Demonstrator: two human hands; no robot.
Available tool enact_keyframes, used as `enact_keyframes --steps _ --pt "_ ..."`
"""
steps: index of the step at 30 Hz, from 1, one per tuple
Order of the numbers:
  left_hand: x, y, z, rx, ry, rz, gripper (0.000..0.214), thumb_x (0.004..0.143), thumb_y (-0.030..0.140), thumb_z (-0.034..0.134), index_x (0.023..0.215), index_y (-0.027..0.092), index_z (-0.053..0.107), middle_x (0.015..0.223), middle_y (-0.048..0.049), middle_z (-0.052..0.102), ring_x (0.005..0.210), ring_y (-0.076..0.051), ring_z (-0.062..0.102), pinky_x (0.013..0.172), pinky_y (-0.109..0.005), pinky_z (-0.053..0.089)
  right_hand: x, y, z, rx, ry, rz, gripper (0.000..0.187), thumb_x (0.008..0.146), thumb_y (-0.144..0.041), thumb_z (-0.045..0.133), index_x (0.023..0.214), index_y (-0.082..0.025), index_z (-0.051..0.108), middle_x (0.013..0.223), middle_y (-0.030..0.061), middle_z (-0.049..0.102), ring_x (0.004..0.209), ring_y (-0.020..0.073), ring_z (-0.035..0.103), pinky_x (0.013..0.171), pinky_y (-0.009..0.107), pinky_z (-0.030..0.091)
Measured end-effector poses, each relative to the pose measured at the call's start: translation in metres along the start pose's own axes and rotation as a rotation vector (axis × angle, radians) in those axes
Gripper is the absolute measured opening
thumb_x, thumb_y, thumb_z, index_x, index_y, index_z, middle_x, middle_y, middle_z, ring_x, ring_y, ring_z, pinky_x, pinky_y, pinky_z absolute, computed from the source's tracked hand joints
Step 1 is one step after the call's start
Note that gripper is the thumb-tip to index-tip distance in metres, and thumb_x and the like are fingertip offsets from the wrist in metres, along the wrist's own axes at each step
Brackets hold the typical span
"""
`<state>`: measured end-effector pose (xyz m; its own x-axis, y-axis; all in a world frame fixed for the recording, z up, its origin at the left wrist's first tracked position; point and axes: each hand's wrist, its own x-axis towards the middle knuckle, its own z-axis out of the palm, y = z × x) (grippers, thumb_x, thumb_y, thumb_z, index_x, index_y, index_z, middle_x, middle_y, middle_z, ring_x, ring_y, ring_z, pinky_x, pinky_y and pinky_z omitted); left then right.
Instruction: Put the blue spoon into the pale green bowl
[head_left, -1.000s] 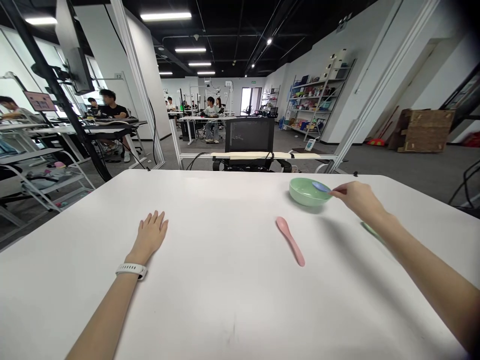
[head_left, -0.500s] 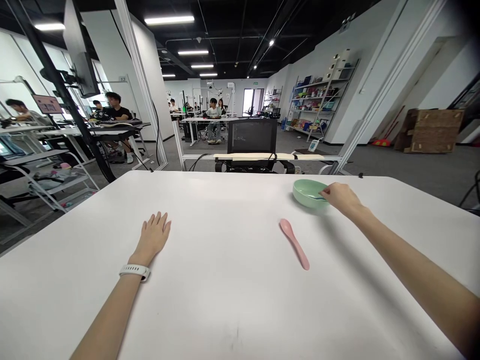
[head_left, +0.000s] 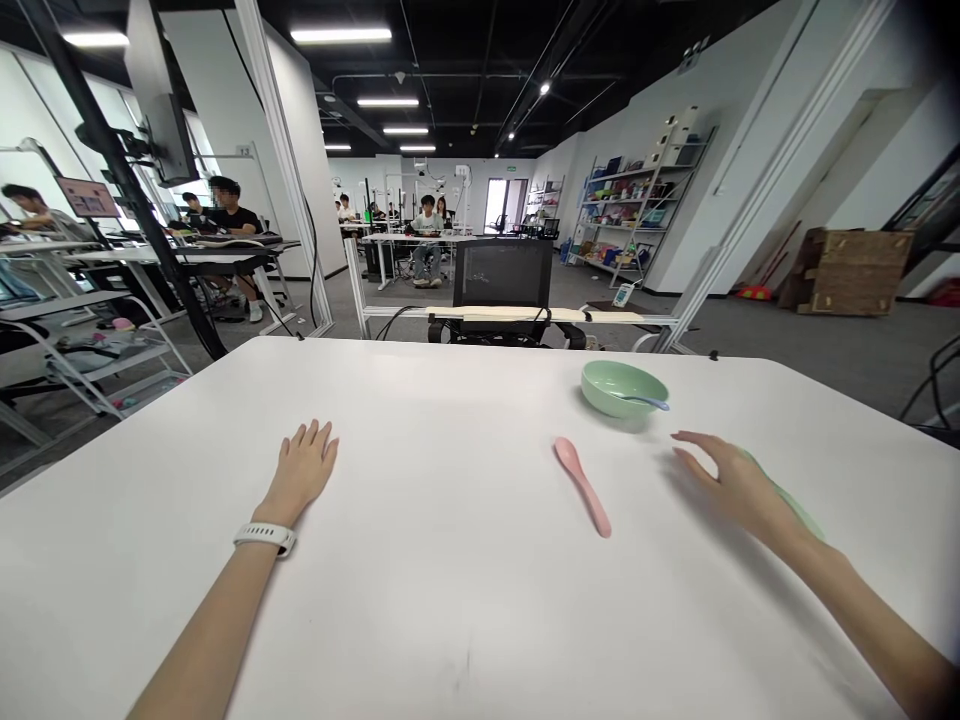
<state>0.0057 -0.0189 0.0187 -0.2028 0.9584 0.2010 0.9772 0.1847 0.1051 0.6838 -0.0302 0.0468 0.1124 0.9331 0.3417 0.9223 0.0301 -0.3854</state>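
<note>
L hand (head_left: pixel 304 465): flat palm-down on white table (head_left: pixel 450 620), fingers lightly spread, grip open, holds nothing. Sits left of centre, well apart from everything else on the table. White watch band (head_left: pixel 264 538) on L wrist.

R hand (head_left: pixel 739 490): open, wide grip, fingers loosely curved, holds nothing. Sits right of centre, low over or on the tabletop, can't tell which. Nearest items: pink spoon (head_left: pixel 581 485) to its left, green bowl (head_left: pixel 621 388) up-left. Touching neither.

Bowl: far right part of table, near back edge, upright. Small blue spoon (head_left: pixel 646 401) lies in it, handle tip resting on rim at right side, w/ bowl of spoon hidden inside.

Pink spoon: flat on table, just below bowl, btw bowl and R hand's level, head toward upper left, handle toward lower right. Not touching bowl.

Green strip (head_left: pixel 784 490) behind R wrist on table, mostly hidden by arm, can't tell what it is.

Bg: black chair back (head_left: pixel 501 272) past far table edge, centre. Co-worker in black tee (head_left: pixel 236 222) at desk upper left, another at desk (head_left: pixel 427 225) further back, centre. Loaded shelf rack (head_left: pixel 637 205) upper right, wooden crate (head_left: pixel 846 270) far right.
</note>
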Motion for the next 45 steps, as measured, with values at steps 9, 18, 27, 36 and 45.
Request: enact_keyframes --steps 9,18,27,36,45 --pt "0.000 -0.002 0.002 -0.002 0.029 0.015 0.071 0.112 0.040 0.027 0.169 0.013 0.059 0.180 -0.0226 0.055 0.169 -0.039 0.048 0.137 -0.065 0.038 -0.021 0.029 0.036 0.067 -0.100 -0.019 0.061 0.104 -0.060 0.049 0.142 -0.024 0.081 0.162 0.0145 0.074 0.163 0.0388 0.058 0.135 0.060 0.048" --pt "-0.001 0.000 0.002 -0.003 0.018 0.005 0.072 0.113 0.040 0.024 0.170 0.011 0.058 0.182 -0.0234 0.052 0.171 -0.040 0.046 0.139 -0.065 0.035 -0.023 0.019 0.029 0.057 -0.098 -0.014 0.059 0.102 -0.058 0.049 0.137 -0.024 0.082 0.157 0.0165 0.077 0.160 0.0406 0.061 0.132 0.061 0.051" --pt "-0.002 -0.002 0.002 0.000 0.021 0.011 0.071 0.113 0.039 0.025 0.169 0.011 0.059 0.182 -0.0228 0.052 0.171 -0.039 0.046 0.139 -0.064 0.036 0.028 -0.011 -0.021 -0.075 0.000 0.014 0.058 0.105 -0.049 0.044 0.140 -0.018 0.078 0.136 0.0244 0.081 0.109 0.0380 0.078 0.100 0.050 0.062" --pt "-0.002 0.001 -0.001 0.027 0.003 -0.001 0.071 0.114 0.039 0.025 0.171 0.012 0.056 0.183 -0.0222 0.050 0.172 -0.038 0.045 0.140 -0.063 0.036 0.126 -0.079 -0.042 -0.461 -0.244 -0.126 0.045 0.113 -0.034 0.050 0.122 -0.013 0.088 0.126 0.0202 0.086 0.120 0.0362 0.071 0.100 0.043 0.049" --pt "-0.003 0.005 -0.006 0.039 -0.028 -0.014 0.070 0.115 0.037 0.025 0.174 0.012 0.053 0.185 -0.0212 0.047 0.174 -0.037 0.041 0.141 -0.060 0.034 0.147 -0.096 -0.015 -0.508 -0.377 0.057 0.019 0.104 -0.018 0.074 0.107 -0.011 0.091 0.110 0.0226 0.086 0.094 0.0270 0.073 0.083 0.036 0.041"
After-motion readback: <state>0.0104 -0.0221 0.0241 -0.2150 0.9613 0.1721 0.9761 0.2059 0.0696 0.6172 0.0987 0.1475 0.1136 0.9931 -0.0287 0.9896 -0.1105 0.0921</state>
